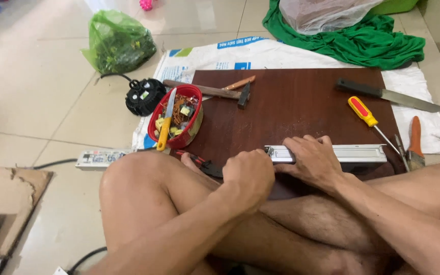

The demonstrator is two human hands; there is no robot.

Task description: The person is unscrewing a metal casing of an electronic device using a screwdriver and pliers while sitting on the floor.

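I sit cross-legged on the floor at a dark brown wooden board (291,107). A long silver metal box (355,153) lies along the board's near edge. My right hand (311,162) lies over the box's left part, fingers curled over it, holding it down. My left hand (248,177) is closed in a fist at the box's left end, gripping pliers with red-and-black handles (197,162) that stick out to the left over my knee. The pliers' jaws are hidden behind the fist.
A red bowl (192,91) of small electronic parts holds a yellow-handled knife (165,127). A hammer (215,91), a yellow-red screwdriver (365,113), a large knife (388,94) and an orange-handled tool (415,140) lie around. A black round device (143,95), power strip (100,158), green bag (118,43) and green cloth (373,43) are nearby.
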